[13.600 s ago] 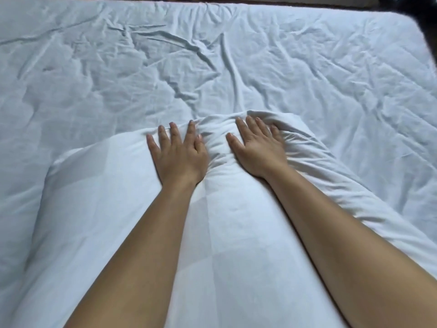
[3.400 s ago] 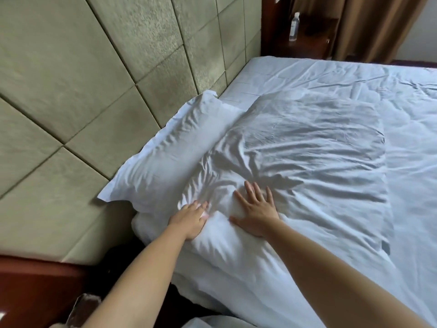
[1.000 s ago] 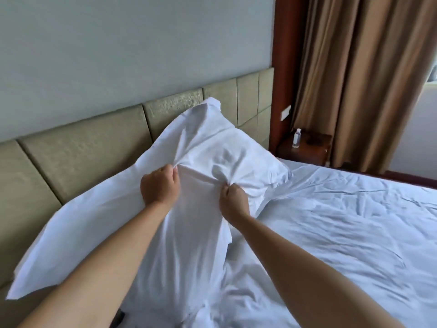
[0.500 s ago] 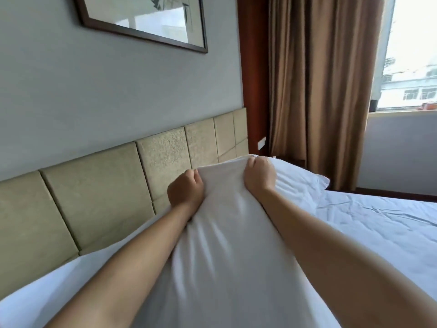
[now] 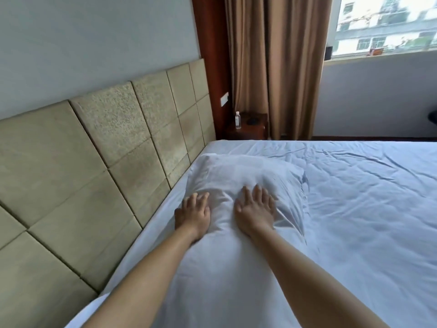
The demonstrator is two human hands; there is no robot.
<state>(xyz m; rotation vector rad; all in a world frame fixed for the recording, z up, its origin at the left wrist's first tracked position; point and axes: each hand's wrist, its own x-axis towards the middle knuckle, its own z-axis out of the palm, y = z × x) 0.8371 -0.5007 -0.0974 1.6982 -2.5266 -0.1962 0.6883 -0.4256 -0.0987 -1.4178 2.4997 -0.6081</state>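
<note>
A white pillow (image 5: 248, 176) lies flat on the bed (image 5: 366, 197) close to the headboard, running from near me toward the far end. My left hand (image 5: 193, 214) lies palm down on its left side with fingers spread. My right hand (image 5: 256, 210) presses flat on the middle of the pillow, fingers straight and pointing away from me. Neither hand grips the fabric. The pillow's near end is hidden under my forearms.
A padded tan headboard (image 5: 99, 176) runs along the left. Beyond the bed stands a wooden nightstand (image 5: 248, 130) with a small clear bottle (image 5: 237, 120). Brown curtains (image 5: 272, 67) and a window (image 5: 383, 24) are at the back. The wrinkled white sheet stretches to the right.
Half a second ago both hands gripped the raised pillow by its top edge. Now the pillow lies flat on the bed and both hands have let go and rest open on it.
</note>
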